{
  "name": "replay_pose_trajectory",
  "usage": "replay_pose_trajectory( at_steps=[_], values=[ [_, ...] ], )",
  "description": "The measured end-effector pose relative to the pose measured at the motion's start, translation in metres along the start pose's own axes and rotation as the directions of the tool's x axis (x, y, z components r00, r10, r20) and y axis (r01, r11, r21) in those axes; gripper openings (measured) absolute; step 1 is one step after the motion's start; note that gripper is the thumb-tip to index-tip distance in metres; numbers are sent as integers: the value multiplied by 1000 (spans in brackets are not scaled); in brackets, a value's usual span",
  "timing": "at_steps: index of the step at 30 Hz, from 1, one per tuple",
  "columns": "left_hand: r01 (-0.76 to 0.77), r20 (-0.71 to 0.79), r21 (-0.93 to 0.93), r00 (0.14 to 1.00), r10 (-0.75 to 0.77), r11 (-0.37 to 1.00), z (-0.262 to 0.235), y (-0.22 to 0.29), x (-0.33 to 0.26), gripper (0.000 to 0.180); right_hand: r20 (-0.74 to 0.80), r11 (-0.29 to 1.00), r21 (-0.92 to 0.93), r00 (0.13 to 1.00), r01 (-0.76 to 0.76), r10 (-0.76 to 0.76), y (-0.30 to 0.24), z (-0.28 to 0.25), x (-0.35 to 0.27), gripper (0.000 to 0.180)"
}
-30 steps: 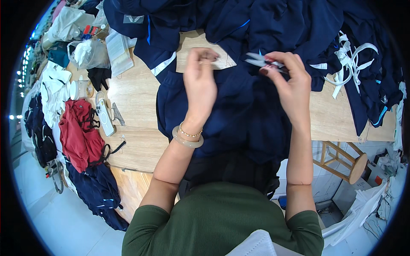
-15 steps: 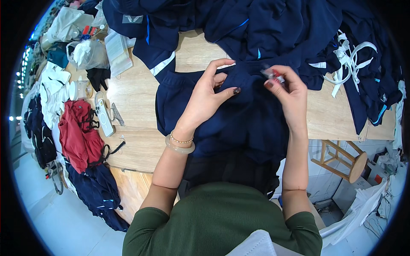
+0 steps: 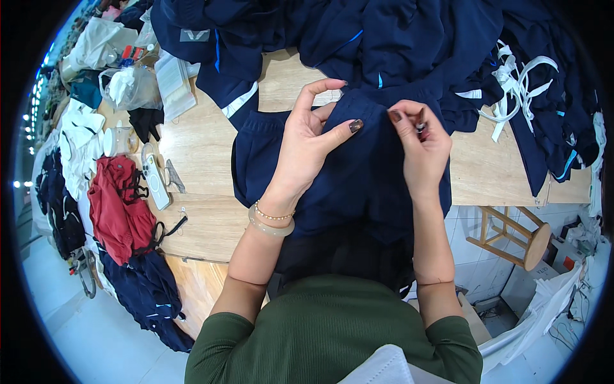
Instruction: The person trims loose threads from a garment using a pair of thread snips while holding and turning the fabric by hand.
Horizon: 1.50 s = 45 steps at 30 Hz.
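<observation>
A navy garment with a gathered elastic waistband (image 3: 265,121) lies over the table's near edge and toward my lap. My left hand (image 3: 307,134) has its waistband between the thumb and the curved fingers, lifting that part a little. Close by on the right, my right hand (image 3: 422,137) is closed, thumb and forefinger pinched together at the cloth by the waistband. Tucked in its curled fingers is a small tool (image 3: 420,127), dark with a shiny bit; most of it is hidden, so its kind is unclear.
More navy garments (image 3: 409,38) are heaped at the back. White straps (image 3: 527,89) lie at the right. Leftward are a phone (image 3: 155,181), a red garment (image 3: 118,205), a jar (image 3: 118,141) and plastic bags (image 3: 131,86). A wooden stool (image 3: 536,246) stands beyond the table's right edge.
My right hand has come in left and slightly down to pinch at the waistband; the small tool, earlier showing red with a blurred tip, is now tucked into its fingers. My left hand stays on the cloth.
</observation>
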<state>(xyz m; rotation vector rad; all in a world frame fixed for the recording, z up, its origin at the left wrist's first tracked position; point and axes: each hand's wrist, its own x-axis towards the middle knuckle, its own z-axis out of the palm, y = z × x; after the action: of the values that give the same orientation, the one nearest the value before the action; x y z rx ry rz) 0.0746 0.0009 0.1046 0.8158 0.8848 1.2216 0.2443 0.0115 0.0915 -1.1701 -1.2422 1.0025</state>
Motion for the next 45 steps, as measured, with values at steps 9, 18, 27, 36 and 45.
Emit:
replay_pose_trajectory(
  at_steps=[9, 18, 27, 36, 45],
  values=[
    [-72, -26, 27, 997, 73, 997, 4, -4, 0, 55, -62, 972, -231, 996, 42, -57, -13, -17, -24, 19],
    [-82, -64, 60, 994, 86, 995, 9, -4, 0, 53, 8, 804, -494, 926, 332, -378, -19, -15, -27, 23],
    [-97, -50, 109, 993, 103, 989, 9, -4, -1, 52, 18, 820, -472, 933, 325, -360, -16, -15, -25, 21],
    [-158, 42, 449, 987, 156, 879, -2, -2, -2, 66, -44, 926, -334, 978, 178, -204, -12, -28, -19, 25],
    [-154, 227, 604, 974, 16, 782, -12, 7, -7, 72, 252, 977, -117, 946, -180, 205, -21, -9, -1, 25]
  ],
)
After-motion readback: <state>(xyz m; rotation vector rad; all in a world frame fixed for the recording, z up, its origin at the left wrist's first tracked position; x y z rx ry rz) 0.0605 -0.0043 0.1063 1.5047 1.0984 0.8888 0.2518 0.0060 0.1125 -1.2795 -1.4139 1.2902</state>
